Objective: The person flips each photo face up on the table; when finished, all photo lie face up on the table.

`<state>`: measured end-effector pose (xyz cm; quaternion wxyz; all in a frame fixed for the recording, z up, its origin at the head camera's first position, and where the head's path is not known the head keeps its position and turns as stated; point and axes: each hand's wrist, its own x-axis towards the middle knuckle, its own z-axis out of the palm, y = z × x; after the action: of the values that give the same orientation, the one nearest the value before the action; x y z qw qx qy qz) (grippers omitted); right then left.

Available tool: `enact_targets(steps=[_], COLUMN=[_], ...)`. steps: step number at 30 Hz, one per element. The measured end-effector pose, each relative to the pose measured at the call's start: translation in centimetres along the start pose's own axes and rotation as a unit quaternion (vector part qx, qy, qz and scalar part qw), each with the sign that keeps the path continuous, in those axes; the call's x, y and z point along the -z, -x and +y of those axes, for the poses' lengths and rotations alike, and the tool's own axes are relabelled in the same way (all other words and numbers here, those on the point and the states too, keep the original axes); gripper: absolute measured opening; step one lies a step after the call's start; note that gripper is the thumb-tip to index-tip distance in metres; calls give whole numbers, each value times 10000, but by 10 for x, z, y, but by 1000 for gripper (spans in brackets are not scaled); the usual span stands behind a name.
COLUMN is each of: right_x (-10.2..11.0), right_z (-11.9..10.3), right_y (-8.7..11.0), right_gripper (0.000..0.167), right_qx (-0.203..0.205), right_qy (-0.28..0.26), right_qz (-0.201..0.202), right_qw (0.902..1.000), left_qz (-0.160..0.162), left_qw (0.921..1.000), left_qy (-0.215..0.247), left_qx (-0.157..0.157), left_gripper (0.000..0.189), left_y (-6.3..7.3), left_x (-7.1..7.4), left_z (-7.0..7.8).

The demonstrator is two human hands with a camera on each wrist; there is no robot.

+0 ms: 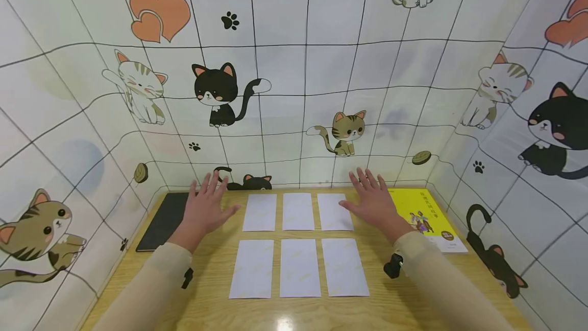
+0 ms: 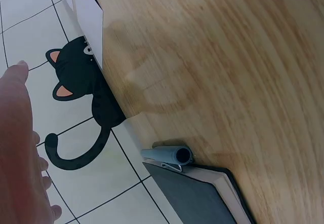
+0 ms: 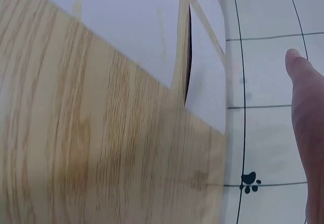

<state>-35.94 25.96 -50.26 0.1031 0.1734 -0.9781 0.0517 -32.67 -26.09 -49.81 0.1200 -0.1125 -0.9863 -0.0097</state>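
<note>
White grid-lined wall covering [image 1: 285,19] printed with cartoon cats, back and both sides. Wood-grain table [image 1: 211,280] beneath. Clock centred on the table, twelve farthest from the person.

Yellow book [image 1: 429,218]: three o'clock, flat, left edge partly hidden from the head view. Dark notebook [image 1: 163,223]: nine o'clock, flat.

Left hand [image 1: 204,211]: toward ten, near the notebook. Fingers wide, thumb out, holding nothing. Right hand [image 1: 373,204]: two o'clock, also wide and holding nothing. Both look raised; contact below cannot be confirmed.

White sheets [image 1: 300,268]: six, between the hands and nearer six. Two rows of three, gaps between all, faint yellowish streaks. Right thumb overlaps the back-row right sheet [image 1: 333,216] in the head view; touching or not, cannot tell. Right wrist view: that sheet's near edge seems slightly lifted, dark strip below.

Pen [image 2: 172,154]: smallest, by the notebook's edge; clipped or loose unclear.

Progress, judged: layout reads as complete, both rows full and evenly spaced. No sheet in hand or stacked. Whether handling is over or yet to begin, these views cannot settle.
</note>
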Motion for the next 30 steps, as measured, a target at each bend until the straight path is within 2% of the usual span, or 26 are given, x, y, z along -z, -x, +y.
enact_targets(steps=[5, 10, 18, 24, 30], right_x=[-6, -13, -18, -25, -35], right_z=[-17, -37, -69, -89, -110], right_y=[-8, -15, -20, -27, -30], right_gripper=[106, 104, 101, 100, 98], right_qx=[171, 315, 592, 697, 923], right_qy=[-3, -98, -446, -658, -1052], right_qz=[4, -68, 51, -19, -68], right_qw=[9999, 9994, 9972, 9954, 9901], left_qz=[27, 44, 78, 191, 112], left_qw=[10000, 9997, 9980, 9945, 9886], left_qy=[15, 33, 176, 583, 1093], left_qx=[-93, -249, -595, -850, -1030], left_gripper=[99, 101, 101, 98, 98], left_y=[2, 4, 8, 12, 15], left_x=[2, -2, -9, -14, -22], left_z=[1, 0, -3, -6, -5])
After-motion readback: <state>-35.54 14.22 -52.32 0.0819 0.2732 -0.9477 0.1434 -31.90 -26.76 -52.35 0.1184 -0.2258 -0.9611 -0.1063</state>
